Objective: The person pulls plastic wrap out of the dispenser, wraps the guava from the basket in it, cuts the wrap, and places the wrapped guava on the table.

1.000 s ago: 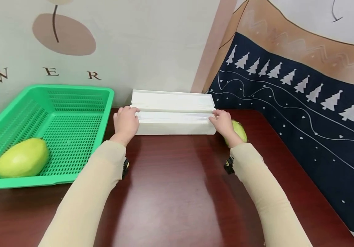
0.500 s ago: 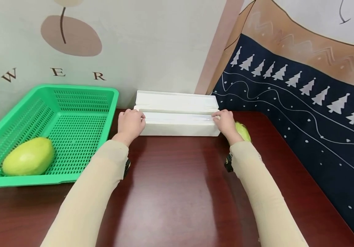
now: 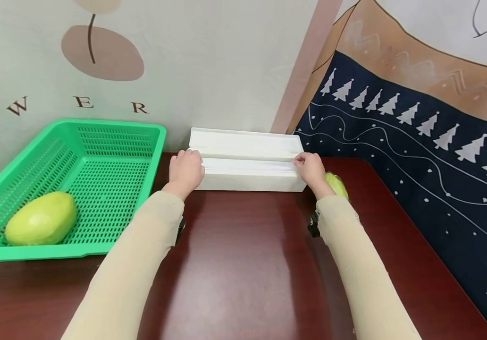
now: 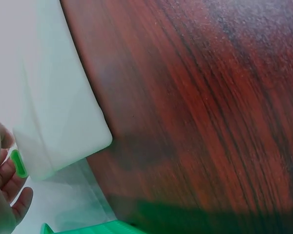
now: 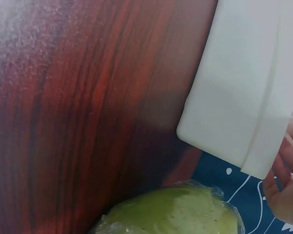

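A long white cling film dispenser [image 3: 247, 182] lies at the table's far side with its lid [image 3: 245, 143] raised. Clear cling film [image 3: 247, 165] stretches along its opening. My left hand [image 3: 187, 170] is curled over the left end of the film, its fingertips hidden from the head camera. In the left wrist view, a green end piece [image 4: 19, 164] of the dispenser sits beside those fingers. At the other end, my right hand [image 3: 310, 169] pinches the film between thumb and fingers. Just behind the right wrist is a yellow-green mango [image 5: 173, 212] wrapped in film.
To the left stands a green basket [image 3: 158, 156] with an unwrapped mango [image 3: 41, 218] inside. Behind the dispenser rises a pale printed wall [image 3: 209, 61]. A navy cloth with white trees [image 3: 430, 189] borders the right side of the dark red table [image 3: 239, 264].
My left hand has moved inward from the dispenser's left corner and its fingers have curled in. The right hand has stayed at the right end. The head view has shifted slightly.
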`<state>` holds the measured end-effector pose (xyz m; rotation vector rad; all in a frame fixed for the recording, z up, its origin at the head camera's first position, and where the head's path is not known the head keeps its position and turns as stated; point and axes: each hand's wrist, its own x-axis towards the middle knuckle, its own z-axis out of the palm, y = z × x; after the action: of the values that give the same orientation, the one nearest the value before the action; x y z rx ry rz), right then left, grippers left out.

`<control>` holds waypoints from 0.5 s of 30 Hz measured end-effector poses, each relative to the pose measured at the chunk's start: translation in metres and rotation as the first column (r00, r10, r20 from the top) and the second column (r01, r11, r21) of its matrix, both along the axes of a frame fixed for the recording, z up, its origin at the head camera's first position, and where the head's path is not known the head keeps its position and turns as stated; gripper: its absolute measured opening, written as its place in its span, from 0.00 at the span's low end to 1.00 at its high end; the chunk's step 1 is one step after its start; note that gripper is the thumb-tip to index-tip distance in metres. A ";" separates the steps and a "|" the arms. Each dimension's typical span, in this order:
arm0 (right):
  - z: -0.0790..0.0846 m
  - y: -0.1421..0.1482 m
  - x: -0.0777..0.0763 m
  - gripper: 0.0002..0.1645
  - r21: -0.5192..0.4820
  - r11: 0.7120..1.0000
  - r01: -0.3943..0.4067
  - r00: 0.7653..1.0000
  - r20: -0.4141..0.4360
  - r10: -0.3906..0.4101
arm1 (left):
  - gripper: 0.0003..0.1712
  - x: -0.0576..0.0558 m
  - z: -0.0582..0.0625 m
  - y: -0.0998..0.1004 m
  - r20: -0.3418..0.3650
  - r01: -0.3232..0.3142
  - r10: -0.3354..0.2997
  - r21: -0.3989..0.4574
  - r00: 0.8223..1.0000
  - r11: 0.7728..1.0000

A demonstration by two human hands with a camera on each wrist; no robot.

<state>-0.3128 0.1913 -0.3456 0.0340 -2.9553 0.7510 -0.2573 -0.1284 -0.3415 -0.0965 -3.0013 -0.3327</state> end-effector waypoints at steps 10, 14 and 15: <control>-0.001 -0.001 -0.003 0.12 0.073 0.995 -0.064 0.998 0.014 0.064 | 0.14 -0.003 -0.004 0.000 -0.035 -0.035 0.036 0.036 0.999 0.999; -0.001 0.000 -0.002 0.12 0.011 0.999 -0.048 0.999 -0.003 0.048 | 0.14 -0.004 -0.006 -0.001 -0.072 -0.057 0.058 0.009 0.996 0.998; -0.001 0.000 -0.002 0.12 -0.013 0.999 -0.042 0.999 -0.006 0.042 | 0.13 -0.003 -0.007 -0.001 -0.085 -0.062 0.062 0.002 0.994 0.998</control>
<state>-0.3152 0.1916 -0.3465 0.0981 -2.9527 0.7743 -0.2608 -0.1295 -0.3481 -0.0167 -2.9126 -0.3131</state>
